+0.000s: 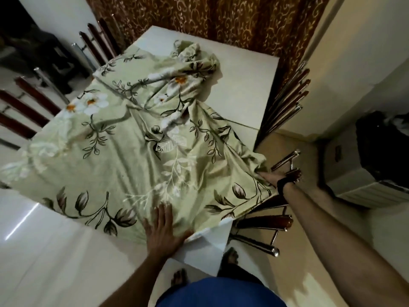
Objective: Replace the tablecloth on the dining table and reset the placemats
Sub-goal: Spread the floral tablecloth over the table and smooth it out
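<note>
Currently the green floral tablecloth (124, 151) lies rumpled over the white table (243, 89), bunched toward twelve o'clock. At six o'clock the left hand (162, 231) presses it flat, fingers spread; at three o'clock the right hand (271, 177) pinches its edge.

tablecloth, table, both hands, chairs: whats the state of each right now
tablecloth: partly spread, bunched at the far end, hanging over the right side
table: far right part bare
left hand: flat, pressing the tablecloth at the near edge
right hand: gripping the tablecloth's edge past the table's right side
chairs: upright, pushed close to the table
</note>
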`<state>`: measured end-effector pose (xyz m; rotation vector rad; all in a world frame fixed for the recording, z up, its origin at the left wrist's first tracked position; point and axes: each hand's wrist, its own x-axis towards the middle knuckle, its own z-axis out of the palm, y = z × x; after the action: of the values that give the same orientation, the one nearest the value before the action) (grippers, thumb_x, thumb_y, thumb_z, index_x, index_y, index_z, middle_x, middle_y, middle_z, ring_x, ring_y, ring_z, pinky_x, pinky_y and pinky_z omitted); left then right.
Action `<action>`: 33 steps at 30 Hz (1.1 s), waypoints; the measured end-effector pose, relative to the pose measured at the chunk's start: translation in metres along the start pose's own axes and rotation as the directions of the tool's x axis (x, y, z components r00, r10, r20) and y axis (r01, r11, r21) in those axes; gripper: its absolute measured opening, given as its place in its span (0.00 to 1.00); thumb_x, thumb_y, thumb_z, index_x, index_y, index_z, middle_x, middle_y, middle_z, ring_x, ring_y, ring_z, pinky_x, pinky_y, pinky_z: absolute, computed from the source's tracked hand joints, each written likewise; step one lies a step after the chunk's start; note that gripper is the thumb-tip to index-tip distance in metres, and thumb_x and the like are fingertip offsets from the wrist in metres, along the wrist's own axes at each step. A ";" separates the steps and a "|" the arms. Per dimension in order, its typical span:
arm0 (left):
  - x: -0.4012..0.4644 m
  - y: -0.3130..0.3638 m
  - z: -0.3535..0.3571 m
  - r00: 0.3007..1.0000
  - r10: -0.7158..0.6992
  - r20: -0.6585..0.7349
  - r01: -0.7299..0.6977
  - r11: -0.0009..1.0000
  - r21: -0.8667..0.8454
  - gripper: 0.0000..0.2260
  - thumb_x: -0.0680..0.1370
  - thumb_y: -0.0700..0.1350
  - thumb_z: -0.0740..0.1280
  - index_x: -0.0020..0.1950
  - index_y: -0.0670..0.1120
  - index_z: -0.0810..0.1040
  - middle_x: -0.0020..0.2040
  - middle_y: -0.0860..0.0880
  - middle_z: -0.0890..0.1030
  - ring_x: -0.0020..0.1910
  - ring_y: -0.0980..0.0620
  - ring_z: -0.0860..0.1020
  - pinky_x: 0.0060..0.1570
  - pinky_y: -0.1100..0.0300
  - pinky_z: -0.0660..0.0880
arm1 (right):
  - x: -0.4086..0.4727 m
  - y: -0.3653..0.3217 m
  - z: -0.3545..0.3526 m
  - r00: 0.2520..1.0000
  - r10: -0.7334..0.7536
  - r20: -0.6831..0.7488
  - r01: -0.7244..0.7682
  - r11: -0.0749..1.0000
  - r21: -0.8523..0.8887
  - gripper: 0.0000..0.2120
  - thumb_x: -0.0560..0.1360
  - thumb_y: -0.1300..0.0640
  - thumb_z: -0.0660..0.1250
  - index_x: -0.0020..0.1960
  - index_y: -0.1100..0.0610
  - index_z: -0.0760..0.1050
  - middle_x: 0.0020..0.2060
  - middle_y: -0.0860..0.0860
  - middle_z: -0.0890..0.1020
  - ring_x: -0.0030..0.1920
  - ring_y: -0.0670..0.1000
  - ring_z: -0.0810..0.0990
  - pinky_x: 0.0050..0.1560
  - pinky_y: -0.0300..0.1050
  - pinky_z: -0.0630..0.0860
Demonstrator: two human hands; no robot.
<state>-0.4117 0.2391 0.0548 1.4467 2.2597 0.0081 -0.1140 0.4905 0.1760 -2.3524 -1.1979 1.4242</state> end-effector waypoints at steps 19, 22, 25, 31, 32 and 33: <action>-0.064 -0.003 0.019 0.998 0.059 -0.036 -0.059 0.998 -0.010 0.55 0.63 0.83 0.49 0.79 0.52 0.35 0.79 0.48 0.34 0.79 0.47 0.35 0.72 0.38 0.30 | -0.101 0.135 0.160 0.942 -0.082 -0.325 0.055 0.994 -0.093 0.16 0.81 0.50 0.60 0.63 0.57 0.75 0.61 0.61 0.79 0.62 0.62 0.77 0.58 0.52 0.75; -0.086 -0.011 0.028 0.989 0.127 -0.069 -0.128 0.992 -0.011 0.55 0.64 0.82 0.50 0.80 0.51 0.40 0.80 0.47 0.39 0.80 0.47 0.39 0.73 0.37 0.34 | -0.123 0.172 0.161 0.944 -0.101 -0.315 0.050 0.985 -0.165 0.14 0.80 0.51 0.61 0.60 0.58 0.76 0.58 0.62 0.80 0.59 0.64 0.78 0.56 0.53 0.75; -0.106 -0.017 0.032 0.982 0.174 -0.073 -0.173 0.985 0.014 0.50 0.67 0.80 0.49 0.81 0.52 0.47 0.81 0.48 0.47 0.80 0.47 0.46 0.71 0.35 0.33 | -0.146 0.214 0.167 0.965 -0.023 -0.263 -0.035 0.976 -0.215 0.15 0.80 0.51 0.62 0.62 0.59 0.75 0.60 0.61 0.79 0.60 0.62 0.78 0.55 0.51 0.75; -0.087 0.003 0.010 0.927 0.295 -0.233 -0.320 0.945 -0.075 0.38 0.74 0.70 0.57 0.77 0.49 0.63 0.78 0.44 0.62 0.78 0.45 0.60 0.77 0.43 0.47 | -0.175 0.219 0.173 0.983 -0.023 -0.183 0.006 0.995 -0.095 0.26 0.72 0.56 0.71 0.67 0.60 0.69 0.66 0.60 0.72 0.66 0.60 0.71 0.59 0.47 0.72; -0.079 0.010 0.006 0.912 0.335 -0.237 -0.365 0.926 -0.099 0.37 0.75 0.69 0.58 0.78 0.49 0.62 0.78 0.44 0.60 0.78 0.45 0.58 0.77 0.46 0.50 | -0.177 0.211 0.173 0.971 -0.125 -0.204 0.116 0.992 -0.056 0.25 0.71 0.58 0.70 0.67 0.59 0.69 0.65 0.59 0.72 0.66 0.60 0.71 0.57 0.46 0.70; -0.072 0.018 0.004 0.904 0.373 -0.210 -0.400 0.910 -0.105 0.36 0.76 0.67 0.58 0.79 0.49 0.59 0.79 0.45 0.58 0.79 0.46 0.56 0.77 0.49 0.52 | -0.178 0.202 0.172 0.954 -0.223 -0.199 0.215 0.975 -0.063 0.25 0.72 0.59 0.68 0.68 0.58 0.68 0.66 0.58 0.71 0.67 0.59 0.70 0.59 0.46 0.70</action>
<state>-0.3701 0.1842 0.0823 1.8542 2.0161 0.4422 -0.1810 0.1864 0.1058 -2.2409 -1.3886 1.0692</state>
